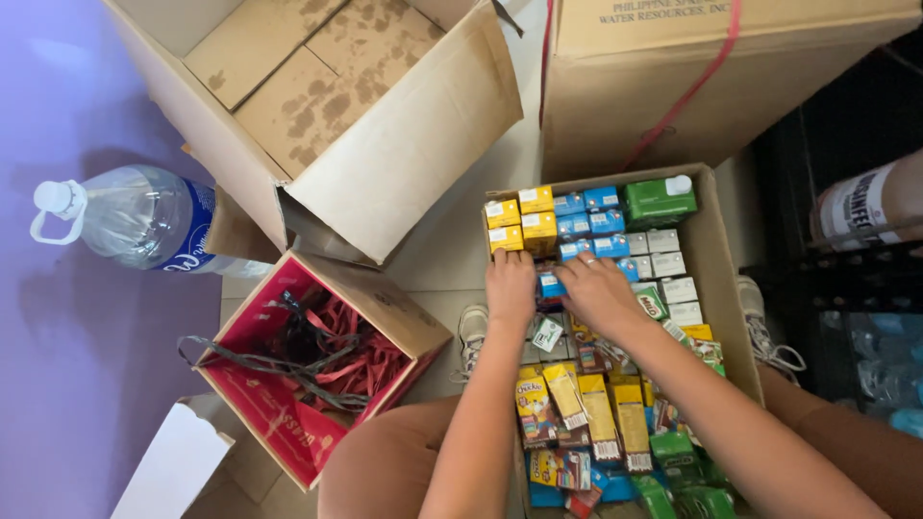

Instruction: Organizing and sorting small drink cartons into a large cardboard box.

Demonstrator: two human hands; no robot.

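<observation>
Sorting: both hands down in the carton of small drink packs (711, 252), mid-arranging.
Left hand (511, 285): fingers curled, pressing the blue packs (551, 284).
Right hand (598, 291): spread flat on the packs beside it.
Next: needs a firm pinch on one pack.

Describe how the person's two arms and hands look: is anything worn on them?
Both arms are bare along all of their visible length; no sleeve shows. The left hand and the right hand wear no gloves. No watch, bracelet or ring is visible on either, though the fingertips are partly hidden among the small cartons, so small rings cannot be ruled out. No markings show on the arms.
</observation>
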